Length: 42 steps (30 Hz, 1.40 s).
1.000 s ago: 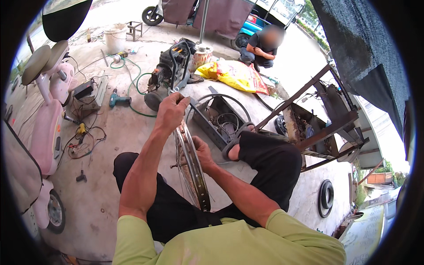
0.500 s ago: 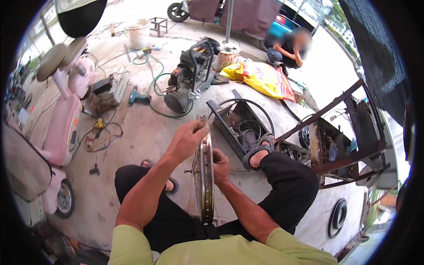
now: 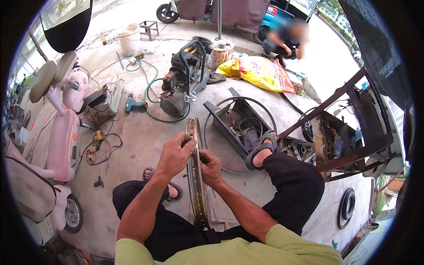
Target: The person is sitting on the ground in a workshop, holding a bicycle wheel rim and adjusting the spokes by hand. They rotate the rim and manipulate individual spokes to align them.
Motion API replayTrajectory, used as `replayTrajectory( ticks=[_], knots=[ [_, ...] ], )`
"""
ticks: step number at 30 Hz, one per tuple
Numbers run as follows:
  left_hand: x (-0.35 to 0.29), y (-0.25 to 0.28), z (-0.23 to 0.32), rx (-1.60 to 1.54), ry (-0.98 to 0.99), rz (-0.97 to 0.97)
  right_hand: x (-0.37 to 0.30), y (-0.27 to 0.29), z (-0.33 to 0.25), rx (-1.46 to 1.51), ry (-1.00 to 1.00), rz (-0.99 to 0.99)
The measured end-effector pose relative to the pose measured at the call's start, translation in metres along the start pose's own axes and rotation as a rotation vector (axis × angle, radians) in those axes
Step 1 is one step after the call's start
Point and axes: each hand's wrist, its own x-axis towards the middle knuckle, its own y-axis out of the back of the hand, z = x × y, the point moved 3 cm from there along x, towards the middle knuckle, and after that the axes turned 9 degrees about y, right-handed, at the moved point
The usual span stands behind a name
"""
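A bare metal wheel rim [image 3: 191,176] with holes along its outer band stands upright between my legs, its lower end close to my lap. Thin spokes run from its sides, and a short axle end sticks out at the left. My left hand [image 3: 173,155] is closed, thumb and fingertips pinched at the rim's outer band, just below its top. Across from it, my right hand [image 3: 211,168] has its fingers curled against the rim's right side by the spokes. What those fingertips hold is hidden.
Ahead stands an air compressor [image 3: 181,84] with a green hose [image 3: 152,88]; a cordless drill [image 3: 134,105] lies beside it. A metal box of parts [image 3: 240,126] sits by my right foot. A pink scooter [image 3: 62,141] stands left, a rusty frame [image 3: 344,161] right. A person [image 3: 287,44] crouches far off.
The rim has shifted left and more of its top shows. My left hand has slid lower on the band, and my right hand has moved left with the rim. The view has turned slightly.
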Motion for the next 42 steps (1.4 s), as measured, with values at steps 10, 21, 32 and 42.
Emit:
replayTrajectory(
  ticks=[10,21,32,42],
  knots=[
    [-0.002,0.0,0.002,0.013,0.003,0.001,0.004,0.0,-0.001,0.081,-0.073,-0.044],
    [-0.004,-0.002,0.006,0.097,-0.029,0.0,0.0,0.011,0.001,-0.181,0.011,-0.024],
    [0.005,-0.003,-0.007,-0.051,-0.007,-0.032,0.003,0.008,-0.001,-0.055,-0.047,-0.052],
    [0.007,-0.007,-0.005,-0.028,-0.009,-0.022,-0.002,0.007,0.001,-0.068,0.03,0.055]
  ],
)
